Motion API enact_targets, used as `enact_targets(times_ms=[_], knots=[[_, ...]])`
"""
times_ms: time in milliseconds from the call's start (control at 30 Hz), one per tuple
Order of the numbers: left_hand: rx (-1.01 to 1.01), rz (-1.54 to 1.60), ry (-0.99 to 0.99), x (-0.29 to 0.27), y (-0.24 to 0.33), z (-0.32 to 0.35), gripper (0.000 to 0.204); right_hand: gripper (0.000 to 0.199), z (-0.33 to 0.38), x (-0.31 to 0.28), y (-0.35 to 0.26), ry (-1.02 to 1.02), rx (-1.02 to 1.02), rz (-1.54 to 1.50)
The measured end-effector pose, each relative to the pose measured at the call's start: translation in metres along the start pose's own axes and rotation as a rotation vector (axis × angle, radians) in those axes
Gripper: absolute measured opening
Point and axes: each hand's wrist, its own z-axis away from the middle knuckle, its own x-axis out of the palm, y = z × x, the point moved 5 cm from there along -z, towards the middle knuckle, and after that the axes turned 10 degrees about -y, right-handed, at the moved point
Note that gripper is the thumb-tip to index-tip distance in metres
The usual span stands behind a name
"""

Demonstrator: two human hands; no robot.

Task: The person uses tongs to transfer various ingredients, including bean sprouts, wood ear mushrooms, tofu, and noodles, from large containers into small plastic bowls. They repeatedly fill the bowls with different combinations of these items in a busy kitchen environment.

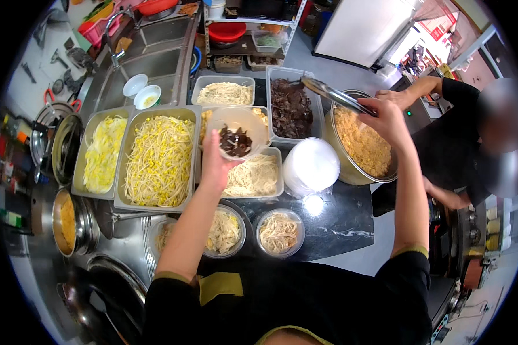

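Note:
My left hand [214, 164] is closed around a clear plastic bowl [259, 122], holding it over the tubs in the middle of the counter. Strips of dark wood ear fungus [235, 141] lie in the bottom of that bowl. Metal tongs [335, 95] are gripped in my right hand [387, 119], their tips at the near-right part of a plastic tub [318, 118] filled with dark fungus [290, 108]. Below my left hand stands a tub of pale shredded strands [252, 177]. Beside my right forearm is a large metal pot of yellowish crumbly food [360, 141].
Bean sprouts [160, 161] and pale yellow slices [105, 154] fill trays at left. White lids [312, 164] are stacked near the counter's middle. Filled bowls [279, 232] line the near edge. Another person's hand [398, 99] is at the pot; a sink [158, 57] stands far left.

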Motion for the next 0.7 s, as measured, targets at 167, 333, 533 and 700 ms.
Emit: enact_targets(times_ms=[167, 333, 533, 700], knots=[[-0.025, 0.033, -0.031, 0.016, -0.022, -0.009, 0.068, 0.041, 0.032, -0.01, -0.053, -0.172, 0.02, -0.292], [-0.013, 0.125, -0.087, 0.016, -0.014, 0.013, 0.068, 0.055, 0.031, 0.014, -0.086, -0.215, -0.075, -0.307], [0.122, 0.248, -0.026, -0.029, 0.053, 0.085, 0.074, 0.075, 0.014, 0.031, -0.094, -0.251, -0.069, -0.631], [0.47, 0.077, 0.287, -0.125, 0.135, 0.183, 0.078, 0.068, -0.034, 0.062, -0.189, -0.241, -0.269, 0.066]])
